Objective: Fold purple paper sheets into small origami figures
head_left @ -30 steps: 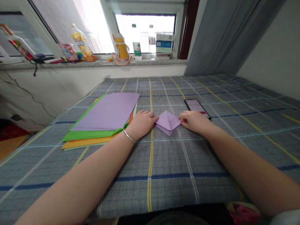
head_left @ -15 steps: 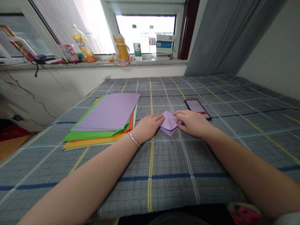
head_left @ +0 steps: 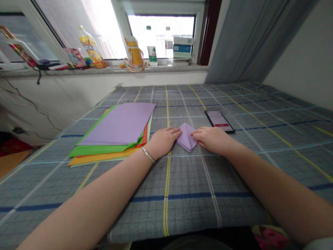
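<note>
left hand (head_left: 165, 141) and right hand (head_left: 213, 139) touch opposite sides of folded purple paper (head_left: 186, 139); sheet stack (head_left: 117, 125) lies to left, phone (head_left: 220, 121) beyond right hand.

I work at a plaid cloth (head_left: 192, 177) in what looks like a room in a home, facing a bright window (head_left: 161, 22). A grey curtain (head_left: 244, 38) hangs at right; drink bottles (head_left: 90, 47), a yellow flask (head_left: 135, 55) with its strap and a small stack of boxes or books (head_left: 182, 48) line the speckled sill (head_left: 166, 69), while loose cables (head_left: 31, 100) trail down the white wall (head_left: 85, 90) at left.
</note>
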Tool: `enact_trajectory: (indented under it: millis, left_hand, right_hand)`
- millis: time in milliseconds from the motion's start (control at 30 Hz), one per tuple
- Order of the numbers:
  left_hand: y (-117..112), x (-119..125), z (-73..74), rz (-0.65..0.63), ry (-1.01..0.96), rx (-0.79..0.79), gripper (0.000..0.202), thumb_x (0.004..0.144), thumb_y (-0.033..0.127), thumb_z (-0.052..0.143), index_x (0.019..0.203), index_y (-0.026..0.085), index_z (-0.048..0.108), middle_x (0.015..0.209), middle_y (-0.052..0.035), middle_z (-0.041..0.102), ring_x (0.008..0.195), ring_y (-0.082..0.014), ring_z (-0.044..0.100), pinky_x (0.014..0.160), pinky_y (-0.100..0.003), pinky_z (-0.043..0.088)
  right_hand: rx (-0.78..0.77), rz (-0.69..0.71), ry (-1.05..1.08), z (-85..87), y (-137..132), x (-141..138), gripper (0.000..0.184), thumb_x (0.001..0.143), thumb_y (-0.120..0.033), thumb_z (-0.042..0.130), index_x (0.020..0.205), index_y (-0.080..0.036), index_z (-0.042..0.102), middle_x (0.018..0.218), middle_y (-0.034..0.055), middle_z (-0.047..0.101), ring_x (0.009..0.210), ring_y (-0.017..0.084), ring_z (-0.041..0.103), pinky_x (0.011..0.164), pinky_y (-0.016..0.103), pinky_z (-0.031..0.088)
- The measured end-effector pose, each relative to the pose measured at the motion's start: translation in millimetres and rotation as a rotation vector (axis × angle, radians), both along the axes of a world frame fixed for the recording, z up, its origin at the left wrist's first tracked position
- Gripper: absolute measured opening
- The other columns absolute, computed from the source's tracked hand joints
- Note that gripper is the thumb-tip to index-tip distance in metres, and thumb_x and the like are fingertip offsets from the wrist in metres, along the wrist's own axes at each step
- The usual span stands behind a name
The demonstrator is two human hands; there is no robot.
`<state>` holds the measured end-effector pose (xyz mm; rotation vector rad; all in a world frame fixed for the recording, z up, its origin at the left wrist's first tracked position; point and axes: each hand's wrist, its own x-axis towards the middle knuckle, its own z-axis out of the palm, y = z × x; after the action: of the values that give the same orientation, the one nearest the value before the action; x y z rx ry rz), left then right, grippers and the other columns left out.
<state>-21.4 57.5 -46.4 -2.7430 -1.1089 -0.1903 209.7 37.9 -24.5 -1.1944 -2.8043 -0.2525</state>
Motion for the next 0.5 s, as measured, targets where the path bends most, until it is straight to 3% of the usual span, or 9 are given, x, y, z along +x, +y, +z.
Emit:
enact_trajectory:
  millis: [167, 267, 367, 500]
  left_hand:
    - [2.7, 0.6, -1.4, -0.014, -0.066, -0.063, 0.045, 0.092, 0.017, 0.036, 0.133, 0.008, 0.052, 0.140, -0.0111, 0.052, 0.131, -0.0175, 0.047, 0.113, -0.029, 0.033]
    - [-1.5, 5.5, 0.4, 0.017, -0.090, -0.081, 0.046, 0.098, 0.028, 0.031, 0.133, 0.009, 0.052, 0.140, -0.0108, 0.052, 0.131, -0.0190, 0.047, 0.113, -0.032, 0.034]
    - [-7.3, 11.1, 0.9, 0.050, -0.090, -0.058, 0.053, 0.096, 0.042, 0.037, 0.136, 0.009, 0.049, 0.141, -0.0139, 0.050, 0.130, -0.0243, 0.048, 0.111, -0.037, 0.036]
    - [-10.4, 14.9, 0.3, 0.079, -0.084, -0.056, 0.058, 0.092, 0.046, 0.045, 0.138, 0.010, 0.048, 0.143, -0.0144, 0.048, 0.129, -0.0262, 0.049, 0.109, -0.037, 0.038]
  right_hand:
    - [-0.020, -0.057, -0.011, 1.3, -2.2, -1.8, 0.021, 0.086, -0.013, 0.049, 0.092, -0.019, 0.068, 0.107, 0.0073, 0.071, 0.100, 0.022, 0.063, 0.079, 0.031, 0.046]
    - [-0.026, -0.107, -0.003, 2.5, -5.5, -5.3, 0.021, 0.085, -0.016, 0.048, 0.094, -0.019, 0.067, 0.103, 0.0080, 0.071, 0.098, 0.023, 0.063, 0.076, 0.031, 0.046]
    - [-0.026, -0.157, 0.031, 2.5, -8.6, -9.9, 0.026, 0.090, -0.035, 0.049, 0.100, -0.018, 0.067, 0.103, 0.0089, 0.070, 0.097, 0.024, 0.062, 0.076, 0.033, 0.047]
    - [-0.006, -0.131, 0.021, -0.7, -8.6, -12.6, 0.052, 0.086, -0.058, 0.051, 0.117, -0.018, 0.064, 0.122, 0.0119, 0.063, 0.109, 0.028, 0.056, 0.084, 0.038, 0.047]
